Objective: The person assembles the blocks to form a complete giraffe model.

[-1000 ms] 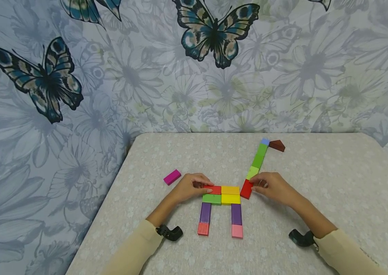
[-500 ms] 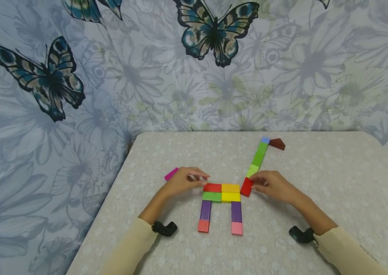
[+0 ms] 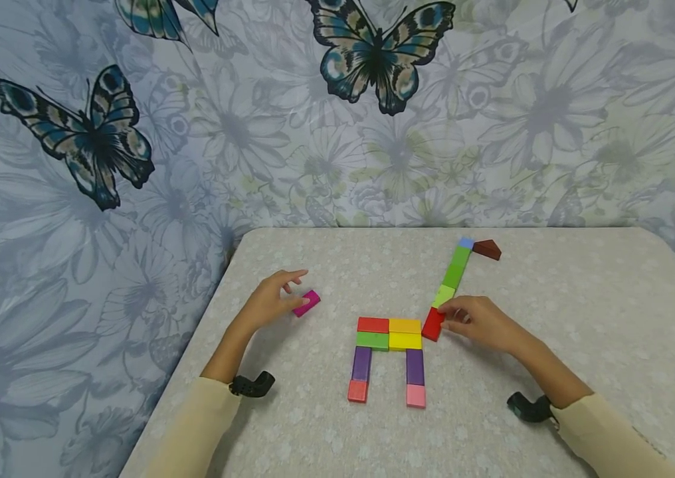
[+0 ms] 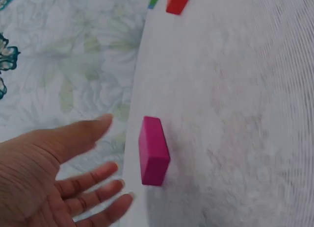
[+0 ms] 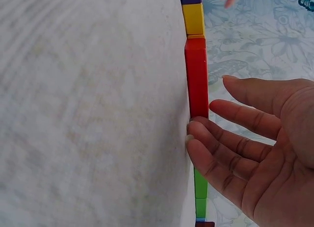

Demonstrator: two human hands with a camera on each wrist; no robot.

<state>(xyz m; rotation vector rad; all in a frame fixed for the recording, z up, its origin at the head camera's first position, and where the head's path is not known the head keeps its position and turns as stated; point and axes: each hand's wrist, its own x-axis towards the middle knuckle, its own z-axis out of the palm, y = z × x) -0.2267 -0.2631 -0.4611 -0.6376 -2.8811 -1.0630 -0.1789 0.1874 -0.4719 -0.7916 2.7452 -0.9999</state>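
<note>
My left hand (image 3: 267,302) hovers by a magenta block (image 3: 309,303) lying alone on the table. Its thumb overlaps the block in the head view, while the left wrist view shows a gap between the spread fingers and the magenta block (image 4: 154,153). At the slanted column, fingertips of my right hand (image 3: 483,323) rest at a red block (image 3: 431,326), thumb apart from it. Above that block run a lime block (image 3: 443,296), green ones (image 3: 456,267), a small blue one (image 3: 466,243) and a brown angled piece (image 3: 487,249).
Left of the column, a red block (image 3: 373,324), a green block (image 3: 372,341) and two yellow blocks (image 3: 404,325) form a rectangle. Two purple blocks (image 3: 414,366) extend below it, each ending in a pinkish block (image 3: 416,396). A patterned wall backs the table (image 3: 553,292).
My left hand has left the rectangle's upper-left red block and moved left to the magenta block. My right hand stays at the red block of the column.
</note>
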